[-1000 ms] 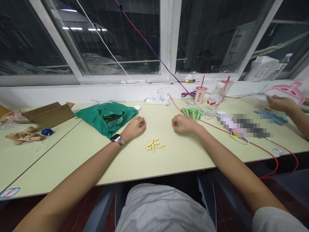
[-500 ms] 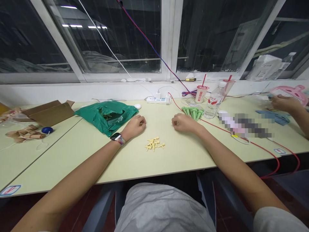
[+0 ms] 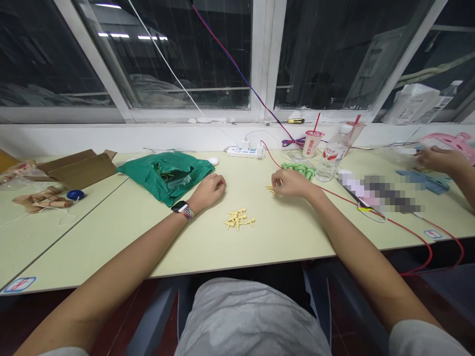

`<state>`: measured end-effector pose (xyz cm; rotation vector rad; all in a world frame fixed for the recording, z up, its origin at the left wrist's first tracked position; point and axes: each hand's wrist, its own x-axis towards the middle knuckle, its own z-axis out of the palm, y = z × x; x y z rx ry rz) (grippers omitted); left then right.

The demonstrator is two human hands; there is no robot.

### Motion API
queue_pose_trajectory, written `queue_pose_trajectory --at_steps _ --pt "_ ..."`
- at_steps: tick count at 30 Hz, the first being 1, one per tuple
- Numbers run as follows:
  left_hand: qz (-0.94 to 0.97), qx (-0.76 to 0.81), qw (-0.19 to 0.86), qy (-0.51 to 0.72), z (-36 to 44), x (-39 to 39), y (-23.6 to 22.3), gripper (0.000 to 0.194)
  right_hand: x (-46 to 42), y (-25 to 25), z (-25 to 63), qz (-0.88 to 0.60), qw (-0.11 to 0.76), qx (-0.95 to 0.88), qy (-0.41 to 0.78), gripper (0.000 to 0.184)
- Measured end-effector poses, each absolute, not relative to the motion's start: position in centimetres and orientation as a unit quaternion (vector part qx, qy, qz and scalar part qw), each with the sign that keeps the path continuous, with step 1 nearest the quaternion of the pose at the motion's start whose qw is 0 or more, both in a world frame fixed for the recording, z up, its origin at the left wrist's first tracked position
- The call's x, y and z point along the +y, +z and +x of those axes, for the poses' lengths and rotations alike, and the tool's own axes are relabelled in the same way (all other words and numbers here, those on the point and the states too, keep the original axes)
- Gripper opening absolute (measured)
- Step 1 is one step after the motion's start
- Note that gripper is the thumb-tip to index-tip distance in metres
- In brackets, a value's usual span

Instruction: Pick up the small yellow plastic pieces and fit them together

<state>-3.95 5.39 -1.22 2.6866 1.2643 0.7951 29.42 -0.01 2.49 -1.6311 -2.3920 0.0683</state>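
My left fingers point(image 3: 219, 183) and right fingers point(image 3: 281, 183) curl together, the right just beside small yellow pegs point(image 3: 270, 189), but I cannot tell if they hold anything

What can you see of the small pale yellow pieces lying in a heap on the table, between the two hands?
The small pale yellow pieces lie in a loose heap, flat and crossing one another, on the pale green table top. Each is slim, with a narrow stem and a wider end, and looks like matt plastic, though they are too small to be sure. The heap lies between the left hand and the right hand, and neither hand touches it.
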Motion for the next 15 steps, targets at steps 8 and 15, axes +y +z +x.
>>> queue_pose_trajectory --at_steps 8,15 --pt "0.874 0.412 0.037 0.255 -4.02 5.39 -1.27 0.020 -0.18 2.23 29.35 -0.579 0.070 -0.812 0.030 0.011" --pt "0.871 0.411 0.049 0.265 -4.04 5.52 -1.41 0.021 -0.10 1.96 28.97 -0.571 0.083 -0.817 0.005 0.014"
